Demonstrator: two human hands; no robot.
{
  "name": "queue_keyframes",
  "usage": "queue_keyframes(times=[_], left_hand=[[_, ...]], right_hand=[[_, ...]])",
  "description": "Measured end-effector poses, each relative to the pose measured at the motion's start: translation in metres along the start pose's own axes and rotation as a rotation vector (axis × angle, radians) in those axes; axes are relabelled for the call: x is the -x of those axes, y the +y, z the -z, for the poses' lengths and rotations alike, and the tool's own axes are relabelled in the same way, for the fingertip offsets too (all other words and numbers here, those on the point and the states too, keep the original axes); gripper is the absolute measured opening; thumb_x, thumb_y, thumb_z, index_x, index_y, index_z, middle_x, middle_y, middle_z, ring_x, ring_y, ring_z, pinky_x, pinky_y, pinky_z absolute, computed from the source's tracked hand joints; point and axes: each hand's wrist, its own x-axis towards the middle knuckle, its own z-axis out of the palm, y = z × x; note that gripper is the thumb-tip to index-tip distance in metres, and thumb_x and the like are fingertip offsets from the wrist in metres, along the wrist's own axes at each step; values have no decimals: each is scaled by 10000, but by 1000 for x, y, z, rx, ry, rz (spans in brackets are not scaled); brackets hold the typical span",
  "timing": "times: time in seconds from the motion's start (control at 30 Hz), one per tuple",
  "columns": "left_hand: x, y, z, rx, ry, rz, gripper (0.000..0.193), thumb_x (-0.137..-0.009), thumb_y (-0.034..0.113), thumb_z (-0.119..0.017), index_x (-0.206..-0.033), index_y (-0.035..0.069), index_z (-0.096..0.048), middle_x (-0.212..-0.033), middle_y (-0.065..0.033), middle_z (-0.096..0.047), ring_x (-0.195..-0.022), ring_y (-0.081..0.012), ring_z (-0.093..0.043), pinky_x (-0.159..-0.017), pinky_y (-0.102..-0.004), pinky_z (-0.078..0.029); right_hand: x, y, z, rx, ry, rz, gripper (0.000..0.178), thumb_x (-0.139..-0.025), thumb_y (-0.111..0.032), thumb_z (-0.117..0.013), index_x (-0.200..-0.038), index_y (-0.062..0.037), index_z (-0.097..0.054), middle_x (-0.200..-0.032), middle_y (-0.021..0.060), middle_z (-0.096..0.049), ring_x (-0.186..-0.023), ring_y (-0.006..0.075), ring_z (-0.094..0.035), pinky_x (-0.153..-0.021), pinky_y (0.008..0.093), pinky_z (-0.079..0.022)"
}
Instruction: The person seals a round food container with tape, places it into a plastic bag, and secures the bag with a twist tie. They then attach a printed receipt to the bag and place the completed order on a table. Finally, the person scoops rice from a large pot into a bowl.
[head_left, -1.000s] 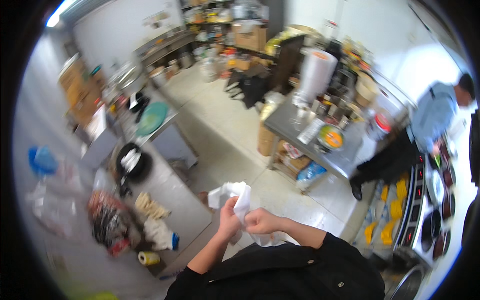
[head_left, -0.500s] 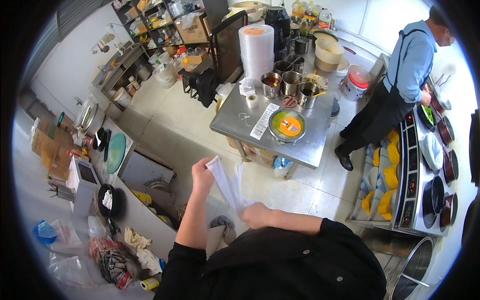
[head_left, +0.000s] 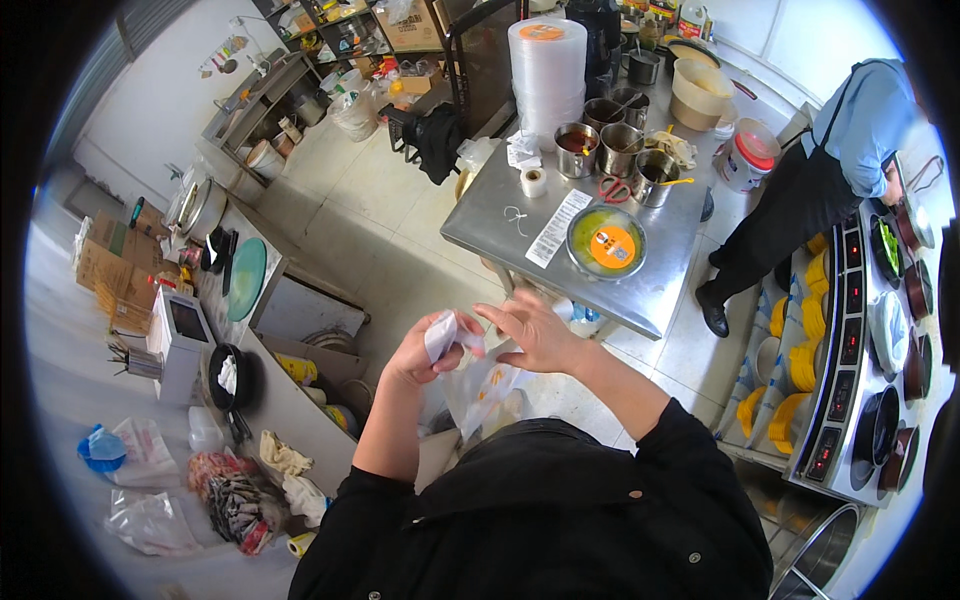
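Observation:
A thin white plastic bag [head_left: 478,395] with orange print hangs in front of my body. My left hand [head_left: 425,350] is closed around the bunched top of the bag. Beside it, my right hand [head_left: 540,335] has its fingers stretched out and apart, just over the bag. Whether its thumb touches the plastic I cannot tell. Past my hands, on the steel table [head_left: 480,235], stands a round covered bowl [head_left: 583,253] with an orange label and greenish contents. A long printed paper slip [head_left: 558,228] lies to its left.
Steel pots [head_left: 576,150], red scissors [head_left: 614,190] and a tall stack of clear lids [head_left: 547,85] crowd the table. On the right a co-worker [head_left: 850,130] stands at a row of cookers [head_left: 850,330]. A counter [head_left: 290,400] with a black pan [head_left: 232,375] runs along the left.
The stretched bag has dropped lower and opened out. My right hand has risen and spread its fingers, while my left has lowered slightly. The view has shifted, and the co-worker leans farther over.

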Motion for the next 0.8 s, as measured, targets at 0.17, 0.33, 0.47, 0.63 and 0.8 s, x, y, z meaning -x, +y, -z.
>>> queue_keyframes(times=[0.17, 0.33, 0.47, 0.63, 0.8], left_hand=[[-20, 24, 22, 174, 299, -203, 374, -909, 213, -407, -1238, 47, -468, -1095, -222, -563, -446, -104, -433, -403, -210, -334], [-41, 28, 77, 298, 313, -209, 286, -890, 157, -384, -1111, 38, -523, -1157, -218, -532, -482, -113, -449, -404, -203, -359], [-24, 10, 147, 512, 260, -220, 166, -870, 145, -410, -876, 53, -548, -1088, -194, -555, -479, -101, -456, -328, -176, -312], [19, -36, 201, 449, 83, -125, 99, -717, 50, -467, -746, -17, -533, -651, -157, -558, -594, -215, -485, -421, -239, -399], [48, -88, 214, -301, 59, 642, 222, -793, 106, -500, -903, -5, -658, -742, -45, -615, -594, -118, -536, -528, -235, -444]], right_hand=[[10, 4, -40, -35, -279, -190, 607, -721, -131, -568, -1301, -147, -388, -707, 103, -624, -582, 294, -606, -496, 386, -462], [12, 30, -105, 14, -777, -562, 521, -724, -248, -561, -1230, -146, -495, -787, 136, -639, -738, 300, -622, -628, 414, -486], [35, 82, -129, -142, -869, -696, 525, -730, -375, -541, -1202, -145, -532, -949, 161, -626, -903, 303, -597, -721, 413, -485], [62, 119, -167, -201, -966, -1165, 511, -740, -443, -549, -1183, -189, -558, -1242, 168, -489, -1042, 320, -542, -807, 408, -486], [76, 116, -208, 403, -1081, -1238, 459, -694, -354, -654, -1130, -222, -602, -1450, 152, -180, -1165, 364, -435, -799, 366, -494]])
